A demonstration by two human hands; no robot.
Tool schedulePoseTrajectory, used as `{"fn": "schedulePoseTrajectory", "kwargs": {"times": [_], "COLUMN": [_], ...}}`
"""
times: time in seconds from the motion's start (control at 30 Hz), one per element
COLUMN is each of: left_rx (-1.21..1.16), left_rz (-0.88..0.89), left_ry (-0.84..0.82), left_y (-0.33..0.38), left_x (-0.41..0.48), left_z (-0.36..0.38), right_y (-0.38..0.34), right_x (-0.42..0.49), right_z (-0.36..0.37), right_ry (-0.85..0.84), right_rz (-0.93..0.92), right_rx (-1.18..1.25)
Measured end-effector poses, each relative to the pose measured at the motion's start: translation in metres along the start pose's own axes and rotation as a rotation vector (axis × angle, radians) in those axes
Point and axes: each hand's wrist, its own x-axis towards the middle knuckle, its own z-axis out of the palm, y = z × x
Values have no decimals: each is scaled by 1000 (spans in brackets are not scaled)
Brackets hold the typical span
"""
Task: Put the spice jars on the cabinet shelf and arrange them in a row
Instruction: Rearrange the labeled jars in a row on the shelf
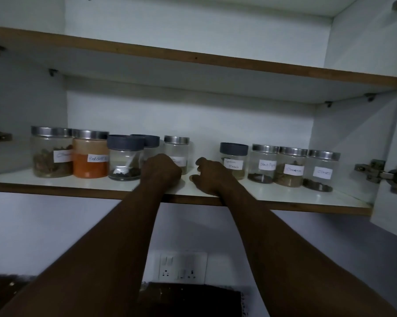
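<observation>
Several labelled glass spice jars stand on the white cabinet shelf (78,183). On the left are a steel-lid jar of brown pieces (52,156), a red chilli jar (90,159) and two dark-lid jars (124,159), one behind the other. My left hand (162,169) is curled against the lower left of a small steel-lid jar (178,147) and hides part of its label. My right hand (210,177) rests on the shelf in the gap, its fingers loosely curved and holding nothing. To its right stand the garam masala jar (234,156), the black pepper jar (264,165) and two more jars (322,170).
An upper shelf (193,56) hangs close above the jars. The open cabinet door with its metal hinge (380,175) is at the right edge. Below the shelf are a wall switch and socket panel (181,268) and a dark counter (188,298).
</observation>
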Motion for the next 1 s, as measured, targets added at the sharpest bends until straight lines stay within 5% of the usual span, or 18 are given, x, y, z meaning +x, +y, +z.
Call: {"fn": "schedulePoseTrajectory", "kwargs": {"times": [0.17,0.4,0.77,1.0], "left_rx": [-155,-178,227,219], "left_rz": [-108,16,401,423], "left_ry": [-115,-226,-148,-164], "left_y": [-6,-8,2,2], "left_x": [25,47,44,45], "left_z": [4,14,34,34], "right_y": [0,-3,-2,-3], "right_x": [11,8,-9,-13], "right_z": [5,4,0,-5], "right_ry": [-36,55,368,405], "right_rz": [13,-61,163,270], "right_rx": [48,200,188,162]}}
